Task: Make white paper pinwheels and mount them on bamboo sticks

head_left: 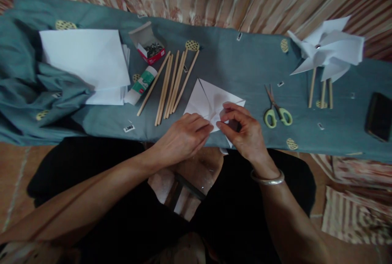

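A white paper square (200,97) with slits cut in from its corners lies at the front edge of the cloth-covered table. My left hand (186,135) is closed at its lower left side, fingertips pressed on the paper near the middle. With thumb and fingers bent together, my right hand (241,127) grips a flap of the same paper on the right and curls it toward the centre. The exact pinch points are partly covered by my fingers. Green-handled scissors (277,111) lie just right of my right hand.
Left of the paper are several wooden sticks (168,86), a glue stick (142,84), an open red box of small metal pins (151,49) and stacked white sheets (85,58). Finished paper pinwheels (332,49) on sticks lie at the right, with a dark phone (379,116) beyond.
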The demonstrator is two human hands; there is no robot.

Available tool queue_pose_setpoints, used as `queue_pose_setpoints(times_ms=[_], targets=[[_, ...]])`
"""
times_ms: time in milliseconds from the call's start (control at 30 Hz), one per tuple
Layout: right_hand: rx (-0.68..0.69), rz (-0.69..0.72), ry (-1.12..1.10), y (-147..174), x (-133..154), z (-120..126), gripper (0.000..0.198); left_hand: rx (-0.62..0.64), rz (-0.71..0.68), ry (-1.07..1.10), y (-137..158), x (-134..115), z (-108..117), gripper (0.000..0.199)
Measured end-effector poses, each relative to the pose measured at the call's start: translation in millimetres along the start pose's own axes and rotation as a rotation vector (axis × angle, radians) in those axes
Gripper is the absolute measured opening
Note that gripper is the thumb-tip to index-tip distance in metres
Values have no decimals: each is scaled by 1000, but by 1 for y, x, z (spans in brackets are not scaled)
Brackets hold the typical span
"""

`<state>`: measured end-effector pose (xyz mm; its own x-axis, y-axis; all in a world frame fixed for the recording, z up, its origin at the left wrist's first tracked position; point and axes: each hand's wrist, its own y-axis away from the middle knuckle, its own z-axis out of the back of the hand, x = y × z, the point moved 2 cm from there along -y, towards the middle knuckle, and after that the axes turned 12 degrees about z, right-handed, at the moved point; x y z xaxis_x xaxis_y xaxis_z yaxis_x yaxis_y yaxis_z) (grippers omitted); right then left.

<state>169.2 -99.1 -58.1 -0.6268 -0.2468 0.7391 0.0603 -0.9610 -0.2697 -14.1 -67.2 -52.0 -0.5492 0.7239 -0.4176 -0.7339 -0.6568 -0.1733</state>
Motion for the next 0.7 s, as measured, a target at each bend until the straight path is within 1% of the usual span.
queue_pose_setpoints(times_ms=[433, 700], targets=[[-43, -42, -35, -3, -3, -3, 2, -2, 19, 5, -1, 1, -2, 21], [-63, -45, 32, -5, -1, -6, 3, 6, 40, -5, -3, 1, 0, 21]])
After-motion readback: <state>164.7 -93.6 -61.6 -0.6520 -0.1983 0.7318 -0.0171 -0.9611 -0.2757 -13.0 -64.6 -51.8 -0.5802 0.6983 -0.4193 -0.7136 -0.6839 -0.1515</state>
